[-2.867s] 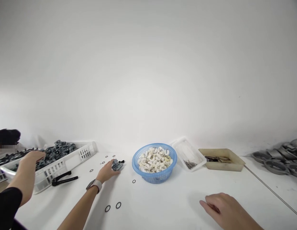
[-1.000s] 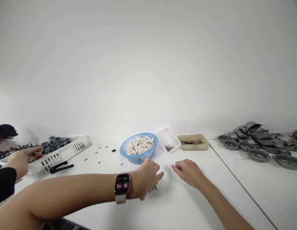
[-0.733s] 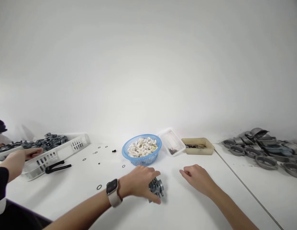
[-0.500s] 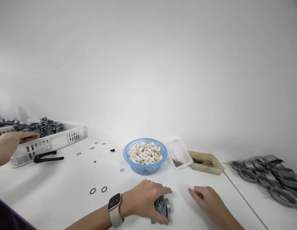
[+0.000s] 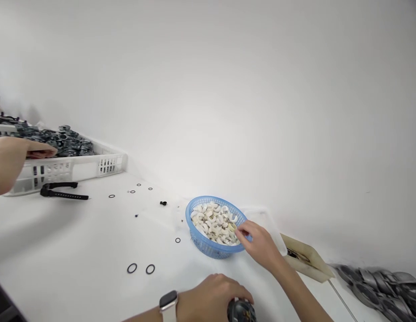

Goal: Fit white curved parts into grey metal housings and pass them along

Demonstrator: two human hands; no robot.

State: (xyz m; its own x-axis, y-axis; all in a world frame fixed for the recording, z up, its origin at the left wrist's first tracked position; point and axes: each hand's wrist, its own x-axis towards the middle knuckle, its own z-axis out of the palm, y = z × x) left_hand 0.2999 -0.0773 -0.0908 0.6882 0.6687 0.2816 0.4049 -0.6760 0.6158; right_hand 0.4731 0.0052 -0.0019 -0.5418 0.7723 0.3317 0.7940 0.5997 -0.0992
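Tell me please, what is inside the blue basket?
White curved pieces lie in the blue basket; a few look yellowish. Whatever lies beneath the top ones is covered.

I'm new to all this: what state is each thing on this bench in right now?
Left hand: gripping a dark part
Right hand: fingers curled at the basket's edge; grip unclear
Blue basket: upright, full of white pieces
White crate: open, heaped with grey parts
Black strap: lying spread open
Wristwatch: fastened on
Tan tray: uncovered, partly filled
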